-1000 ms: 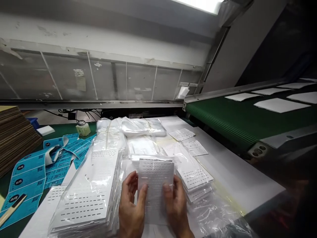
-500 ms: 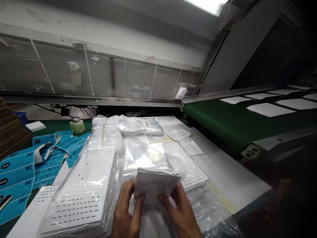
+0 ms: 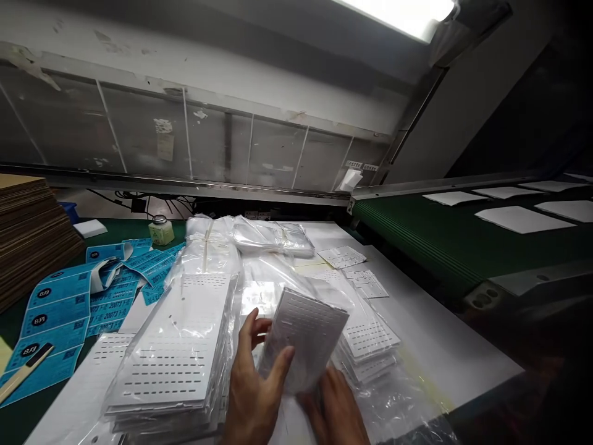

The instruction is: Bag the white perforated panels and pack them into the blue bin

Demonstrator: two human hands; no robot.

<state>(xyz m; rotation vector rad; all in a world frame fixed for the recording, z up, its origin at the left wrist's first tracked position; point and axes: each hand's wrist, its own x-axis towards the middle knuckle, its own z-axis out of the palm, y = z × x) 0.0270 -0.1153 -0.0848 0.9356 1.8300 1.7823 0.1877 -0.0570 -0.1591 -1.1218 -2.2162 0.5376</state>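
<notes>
My left hand (image 3: 257, 386) grips the left edge of a stack of white cards (image 3: 308, 334) that looks wrapped in clear plastic, its thumb across the front. The stack is tilted and shows rows of small slots. At its lower right corner, my right hand (image 3: 336, 408) has curled, blurred fingers against the stack; their tips are partly hidden. Left of my hands lies a pile of bagged slotted white cards (image 3: 167, 352). To the right is another bagged pile (image 3: 370, 340). Clear plastic bags (image 3: 273, 238) lie behind the held stack.
Blue printed label sheets (image 3: 55, 303) with a wooden-handled tool (image 3: 25, 374) lie at left, beside a cardboard stack (image 3: 32, 228). A small jar (image 3: 160, 230) stands behind them. A green conveyor belt (image 3: 417, 241) with white sheets runs at right. Loose printed cards (image 3: 365, 283) lie near it.
The held stack has turned from nearly flat to a steep tilt, its slotted face showing. My right hand has slid down to its lower corner. The view has shifted, moving the surroundings rightward.
</notes>
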